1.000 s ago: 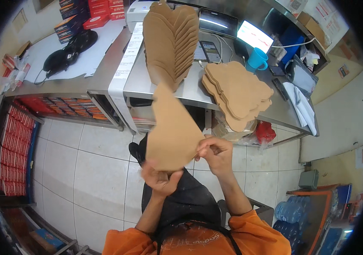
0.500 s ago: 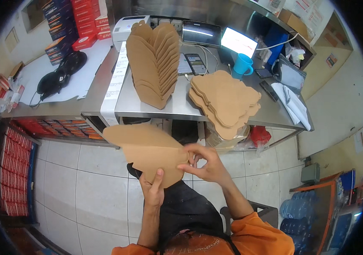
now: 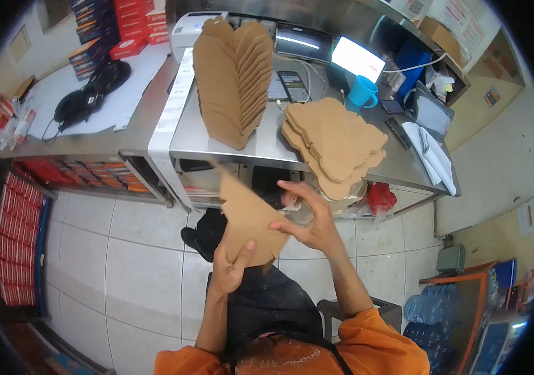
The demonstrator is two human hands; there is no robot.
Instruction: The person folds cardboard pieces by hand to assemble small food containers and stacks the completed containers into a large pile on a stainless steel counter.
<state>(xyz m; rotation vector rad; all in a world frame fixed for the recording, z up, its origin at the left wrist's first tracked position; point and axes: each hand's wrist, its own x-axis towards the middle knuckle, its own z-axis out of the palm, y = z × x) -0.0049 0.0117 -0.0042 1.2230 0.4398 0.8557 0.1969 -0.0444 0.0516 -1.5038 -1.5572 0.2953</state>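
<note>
Tiled floor point(image 3: 142, 262) in a pretty packed workroom, with a metal table point(image 3: 182, 145) running along the far side. Shelf on the left is crammed with red boxes point(image 3: 17, 244), and there are blue water jugs point(image 3: 426, 306) down on the right.

On the table there's a tall stack of folded cardboard point(image 3: 232, 87) fanned out in a V, and right of it a pile of flat cardboard shapes point(image 3: 335, 134) with wavy edges. Behind those: a lit screen point(image 3: 357, 59), a phone point(image 3: 293, 86) and a blue mug point(image 3: 362, 92). A long paper strip point(image 3: 170, 112) hangs over the front edge, just left of the V stack.

The cardboard piece point(image 3: 251, 219) being worked on is up in the air in front of the table, above the lap, tilted, its far tip blurry. Left hand point(image 3: 230, 272) has it pinched near the bottom, thumb on top, fingers mostly out of sight underneath. Right hand point(image 3: 317, 219) is spread, thumb at the piece's right edge, fingers well away from the thumb and a bit blurred.
</note>
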